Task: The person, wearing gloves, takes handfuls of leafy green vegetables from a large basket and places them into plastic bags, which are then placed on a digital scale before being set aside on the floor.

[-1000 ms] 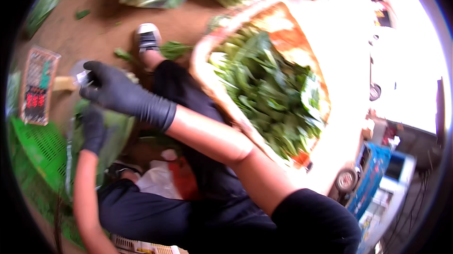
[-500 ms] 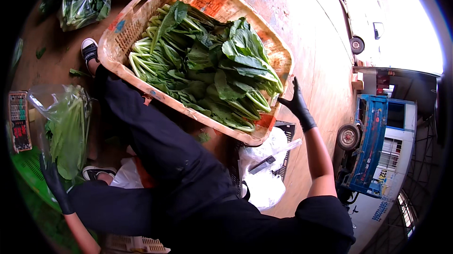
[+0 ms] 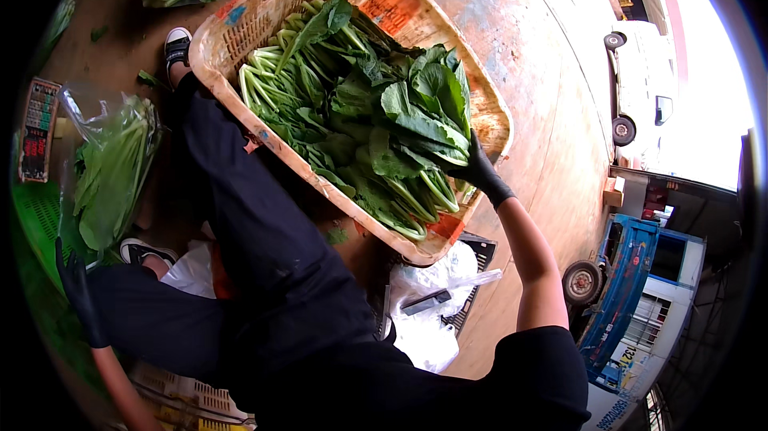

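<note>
two black-gloved hands are showing, well apart from each other. your right hand [image 3: 485,175] is meeting the leafy greens [image 3: 352,99] at the right end of a worn, pale orange crate [image 3: 254,31]. its fingers are partly slipping out of sight behind leaves and stems, so you are touching the bunch there, but how far the fingers are closing cannot be told. you are coming in from the stem side, probably because stems are offering firmer purchase than loose leaves.

your left hand [image 3: 78,287] is resting near your left knee, fingers spreading and nothing visibly in them. it is lying just beside the lower edge of a clear bag [image 3: 86,111]; whether the fingertips are touching the plastic is unclear. inside, a bagged bunch [image 3: 120,179] is tilting, leaves low and stems high, perhaps so the leaves are cushioning the bottom.

a panel with red digits [image 3: 38,131] is sitting beside that bag, likely where you are able to read it easily. the large crate is sitting alongside your right leg, seemingly to keep the greens within arm's reach. white plastic [image 3: 428,343] is lying near its closest corner, with a small dark object [image 3: 426,301] on top, maybe weighing it down.
</note>
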Tool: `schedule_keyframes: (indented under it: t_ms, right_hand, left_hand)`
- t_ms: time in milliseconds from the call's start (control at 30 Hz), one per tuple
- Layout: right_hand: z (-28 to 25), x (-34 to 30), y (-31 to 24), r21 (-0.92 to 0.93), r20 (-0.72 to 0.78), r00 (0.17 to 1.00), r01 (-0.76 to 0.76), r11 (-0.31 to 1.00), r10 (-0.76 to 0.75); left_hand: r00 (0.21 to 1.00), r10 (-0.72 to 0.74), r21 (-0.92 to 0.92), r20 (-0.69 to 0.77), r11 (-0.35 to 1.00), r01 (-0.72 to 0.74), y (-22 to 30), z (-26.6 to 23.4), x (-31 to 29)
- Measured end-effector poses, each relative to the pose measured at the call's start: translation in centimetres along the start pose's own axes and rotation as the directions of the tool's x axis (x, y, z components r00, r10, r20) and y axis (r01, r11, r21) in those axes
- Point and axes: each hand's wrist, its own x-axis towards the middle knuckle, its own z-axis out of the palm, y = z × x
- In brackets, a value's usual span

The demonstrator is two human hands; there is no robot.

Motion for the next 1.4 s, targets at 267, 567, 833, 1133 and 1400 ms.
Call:
schedule_keyframes:
  t_ms: [267, 567, 833, 1133, 1400]
  right_hand:
    - [-1.2, -2.1, 3.9, 0.028, -0.017, 0.991, -0.13, 0.991, 0.13]
    - [-7.5, 2.0, -1.0, 0.146, 0.344, 0.909, -0.299, 0.943, 0.235]
    - [-17.0, 7.9, -12.2, -0.017, 0.538, 0.69, -0.565, 0.825, 0.484]
    - [-7.8, 1.6, 0.9, 0.278, 0.167, 0.82, -0.572, 0.772, 0.547]
    - [-3.0, 2.6, 5.5, 0.736, 0.257, 0.817, -0.512, 0.444, 0.516]
  left_hand:
    - [1.0, 0.026, 0.001, -0.001, 1.0, -0.026, 3.6, 1.8, -1.5]
    - [0.999, -0.017, -0.068, -0.05, 0.998, 0.013, 0.0, 0.9, -2.1]
    - [0.997, -0.049, -0.1, -0.055, 0.994, 0.043, -2.1, 1.6, -2.5]
    - [0.997, -0.057, -0.118, -0.043, 0.992, 0.052, -1.3, 1.7, -2.7]
    - [0.994, -0.113, -0.14, -0.016, 0.984, 0.109, -0.1, 0.7, -3.2]
